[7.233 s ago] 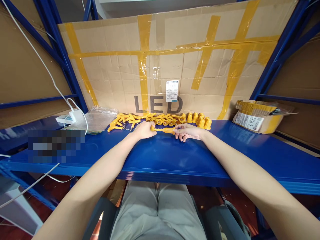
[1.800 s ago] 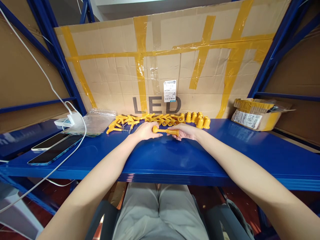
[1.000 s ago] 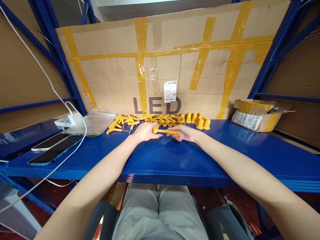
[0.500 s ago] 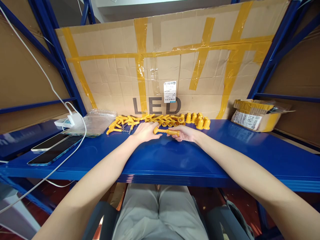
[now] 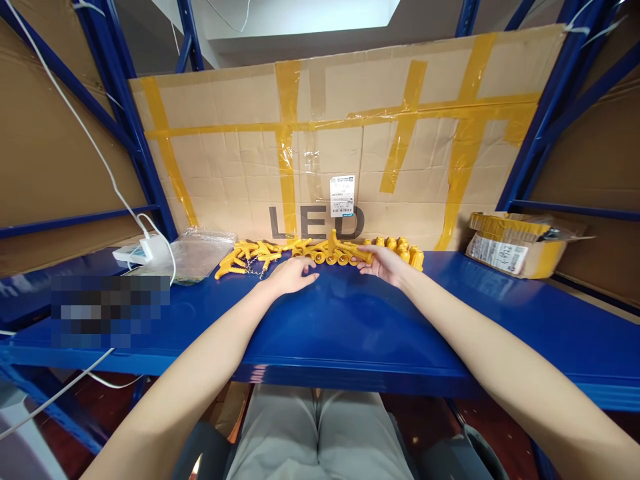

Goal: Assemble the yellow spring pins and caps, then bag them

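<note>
My right hand (image 5: 384, 265) grips a yellow plastic piece with a long stem (image 5: 361, 253) by its right end, just above the row at the back of the blue shelf. The other end of this piece overlaps the row and is hard to make out. Beneath it, yellow cup-ended pieces (image 5: 331, 259) lie with their round ends toward me. My left hand (image 5: 294, 275) is empty, fingers apart, near the front of the row. To its left, yellow handles with thin silvery metal parts (image 5: 245, 253) lie in a loose pile. Yellow bell-shaped caps (image 5: 415, 257) stand behind my right hand.
A large taped cardboard sheet (image 5: 235, 173) closes off the back of the blue shelf (image 5: 350, 327). At the right is a small open carton (image 5: 505, 250). A clear plastic bag (image 5: 200, 250), a white charger (image 5: 150, 247) with its cable, and a blurred patch are at the left.
My right hand has carried the yellow piece back toward the row. My left hand has come away from it and opened. The view has tilted up slightly.
</note>
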Demonstrator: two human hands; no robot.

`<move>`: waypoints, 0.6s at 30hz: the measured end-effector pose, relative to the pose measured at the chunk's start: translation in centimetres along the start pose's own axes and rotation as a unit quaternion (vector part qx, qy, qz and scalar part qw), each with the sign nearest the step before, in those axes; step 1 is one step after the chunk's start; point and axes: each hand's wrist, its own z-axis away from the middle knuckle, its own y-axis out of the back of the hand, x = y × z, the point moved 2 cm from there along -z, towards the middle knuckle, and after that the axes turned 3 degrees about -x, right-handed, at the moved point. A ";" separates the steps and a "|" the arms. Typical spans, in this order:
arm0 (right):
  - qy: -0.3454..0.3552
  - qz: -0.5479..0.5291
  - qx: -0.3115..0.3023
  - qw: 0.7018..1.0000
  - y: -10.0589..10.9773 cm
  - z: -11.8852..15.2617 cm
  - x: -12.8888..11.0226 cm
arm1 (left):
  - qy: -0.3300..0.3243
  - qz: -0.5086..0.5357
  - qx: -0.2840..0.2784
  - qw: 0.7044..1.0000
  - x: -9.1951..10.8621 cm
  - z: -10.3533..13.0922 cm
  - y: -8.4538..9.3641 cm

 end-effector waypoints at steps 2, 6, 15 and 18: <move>0.035 -0.005 0.044 0.998 0.1 -0.1 -0.6 | -0.003 0.001 -0.027 1.000 -0.3 -0.1 -0.2; 0.100 0.006 0.093 0.991 -0.7 -0.7 -1.6 | -0.013 0.018 -0.026 0.999 0.0 -0.1 -0.2; 0.246 0.382 0.164 0.875 -3.6 -5.3 -1.8 | 0.002 0.018 -0.051 0.999 0.7 0.2 0.1; 0.266 0.532 0.170 0.786 -4.5 -6.4 -1.0 | 0.003 0.019 -0.053 0.998 0.8 0.3 0.2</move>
